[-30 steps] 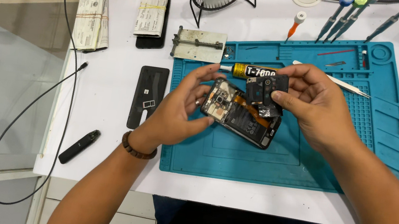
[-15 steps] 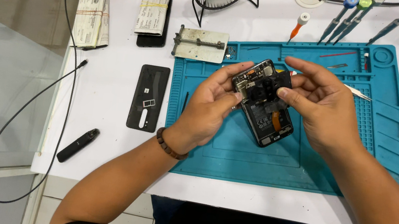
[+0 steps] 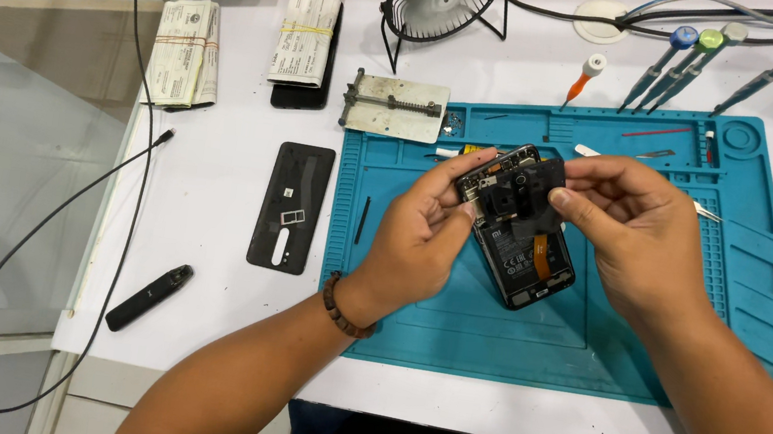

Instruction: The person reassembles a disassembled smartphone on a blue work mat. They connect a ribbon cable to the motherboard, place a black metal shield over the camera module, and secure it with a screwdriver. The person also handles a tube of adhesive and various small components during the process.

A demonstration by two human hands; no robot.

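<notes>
My left hand [image 3: 419,236] grips the opened phone [image 3: 518,234] along its left edge, holding it raised and tilted above the blue repair mat [image 3: 451,330] on the counter [image 3: 197,292]. My right hand [image 3: 634,230] pinches a small black cover plate [image 3: 534,192] at the phone's upper end, fingertips closed on it. Assessment: the phone is light and stiff but fragile with its back off; the exposed board and the orange flex cable [image 3: 540,257] should not be touched, so the frame edges are the safe hold. The plate looks thin and easy to drop; pinch it by its rim. The removed back cover [image 3: 291,204] lies left of the mat. Compared with half a second ago, the phone sits much as it did, and my right fingertips have closed further over its top end.
</notes>
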